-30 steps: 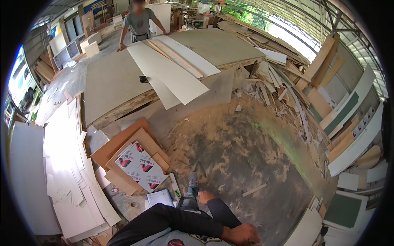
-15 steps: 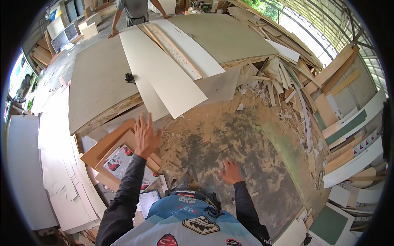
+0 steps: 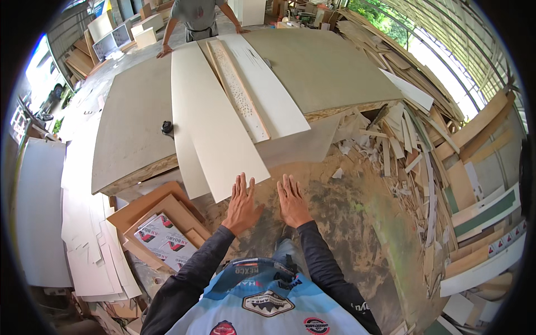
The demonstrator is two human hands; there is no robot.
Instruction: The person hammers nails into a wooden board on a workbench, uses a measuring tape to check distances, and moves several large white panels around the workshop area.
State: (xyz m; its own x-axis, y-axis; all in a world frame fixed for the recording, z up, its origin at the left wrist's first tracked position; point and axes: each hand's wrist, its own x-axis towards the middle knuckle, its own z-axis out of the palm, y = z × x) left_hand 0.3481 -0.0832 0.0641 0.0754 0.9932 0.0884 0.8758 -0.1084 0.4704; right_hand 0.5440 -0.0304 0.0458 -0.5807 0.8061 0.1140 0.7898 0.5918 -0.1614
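Note:
A long cream board [image 3: 220,120] lies on the big worktable [image 3: 335,61], its near end sticking out past the table's edge toward me. My left hand [image 3: 244,207] is at that end, palm down with fingers stretched out. Its fingertips overlap the board's edge in the picture; whether they touch it I cannot tell. To the right, just off the board's corner, my right hand [image 3: 293,202] is held out flat and holds nothing. A second pale panel [image 3: 192,167] pokes out from under the cream board. Beside them lie a narrow wood-edged frame piece [image 3: 237,89] and a white panel [image 3: 273,89].
A black tape measure [image 3: 167,128] sits on the table left of the boards. At the far edge a co-worker [image 3: 198,17] leans both hands on the table. Stacked brown boards [image 3: 162,206] stand at my left; wood offcuts [image 3: 402,134] heap along the right.
Both my hands have come together in front of me, the left moving right, the right moving up and left. I have moved closer to the near end of the cream board.

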